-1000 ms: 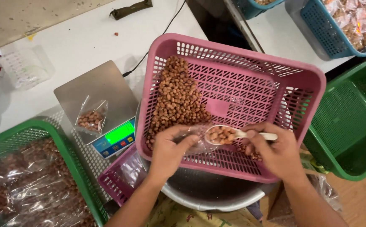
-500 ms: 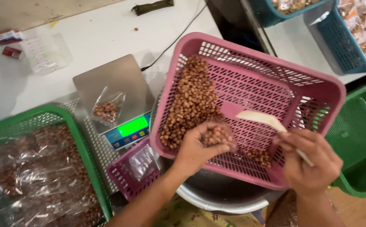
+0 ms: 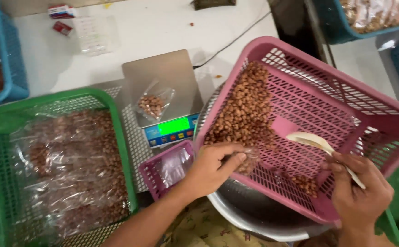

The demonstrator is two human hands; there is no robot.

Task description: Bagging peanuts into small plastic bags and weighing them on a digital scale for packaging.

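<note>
1. The left hand [image 3: 211, 165] pinches a small clear bag [image 3: 247, 160] of peanuts at the pink basket [image 3: 327, 110]'s 7 o'clock edge.
2. The right hand [image 3: 362, 192] grips a pale scoop [image 3: 311, 141], empty, at 4 o'clock.
3. Done: one filled bag sits on the scale [image 3: 162, 87]; many lie in the green basket [image 3: 7, 123] at 9 o'clock.
4. Left: a large peanut heap [image 3: 247, 110] remains loose.

Hands in view: two, left hand [image 3: 213, 167] and right hand [image 3: 362, 194]. Large pink basket [image 3: 369, 114]: one, under fingertips of both. Cream scoop [image 3: 314, 142]: one, in right fingers. Small pink basket [image 3: 167, 167]: one, just left of left fingers. Scale [image 3: 162, 87]: one. Bag on scale [image 3: 153, 104]: one. Green basket [image 3: 94, 98]: one at far left. Metal bowl [image 3: 254, 219]: one.
</note>
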